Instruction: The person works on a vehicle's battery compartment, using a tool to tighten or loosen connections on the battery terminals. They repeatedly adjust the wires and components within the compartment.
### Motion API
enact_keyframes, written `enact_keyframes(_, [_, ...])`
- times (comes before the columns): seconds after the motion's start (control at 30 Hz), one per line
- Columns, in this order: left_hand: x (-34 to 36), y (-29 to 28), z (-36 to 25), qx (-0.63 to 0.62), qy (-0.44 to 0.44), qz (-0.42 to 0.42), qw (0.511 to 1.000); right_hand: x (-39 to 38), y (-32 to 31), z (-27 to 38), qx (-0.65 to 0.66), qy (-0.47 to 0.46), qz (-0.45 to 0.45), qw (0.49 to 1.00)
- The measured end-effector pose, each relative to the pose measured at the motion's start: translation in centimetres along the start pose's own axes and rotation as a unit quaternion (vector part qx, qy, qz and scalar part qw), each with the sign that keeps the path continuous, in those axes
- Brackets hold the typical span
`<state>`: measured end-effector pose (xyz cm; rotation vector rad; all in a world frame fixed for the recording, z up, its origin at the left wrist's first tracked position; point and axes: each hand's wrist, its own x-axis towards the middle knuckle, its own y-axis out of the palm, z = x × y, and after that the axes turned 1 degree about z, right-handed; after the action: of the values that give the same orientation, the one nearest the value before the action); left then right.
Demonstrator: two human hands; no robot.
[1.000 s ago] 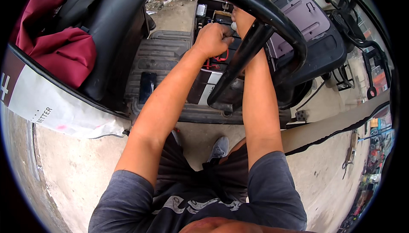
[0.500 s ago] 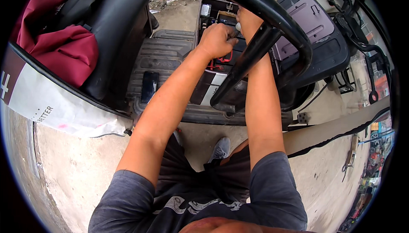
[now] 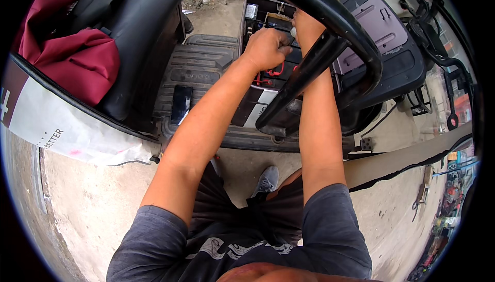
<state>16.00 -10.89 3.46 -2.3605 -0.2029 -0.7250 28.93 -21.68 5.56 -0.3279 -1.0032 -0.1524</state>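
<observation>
My left hand (image 3: 266, 48) is over an uncovered dark box (image 3: 248, 104) that holds black blocks and wiring. Its fingers are curled together, tips down in the box, and hide whatever they hold. Red wires (image 3: 277, 69) run just below that hand. Deeper along the box's right side is my right hand (image 3: 308, 25), fingers bent and partly hidden. A small pale rounded piece (image 3: 294, 32) shows against its fingers; I cannot make out its kind. A thick black tube frame (image 3: 314, 70) crosses in front of my right forearm.
On the ribbed floor mat (image 3: 198, 65) left of the box lies a dark phone (image 3: 181, 104). A black seat (image 3: 149, 39) with maroon cloth (image 3: 90, 70) stands at the left. To the right is a dark lid with a grey panel (image 3: 374, 24). A pedal (image 3: 366, 143) sits low at right.
The view has shifted slightly. Both hands stay at the box in nearly the same pose, with the left fingers and right hand only slightly displaced.
</observation>
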Motion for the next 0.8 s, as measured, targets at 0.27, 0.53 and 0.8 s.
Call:
enact_keyframes(0.27, [0.0, 0.1, 0.4, -0.01, 0.002, 0.001, 1.0, 0.3, 0.1, 0.6, 0.019, -0.016, -0.036, 0.999])
enact_keyframes(0.53, [0.8, 0.3, 1.3, -0.125, -0.042, -0.073, 0.989, -1.1, -1.0, -1.1, 0.51, 0.187, 0.021, 0.839])
enact_keyframes(0.8, [2.2, 0.7, 4.7, -0.407, -0.195, -0.099, 0.887, 1.1, -3.1, -2.0, 0.386, 0.167, -0.194, 0.886])
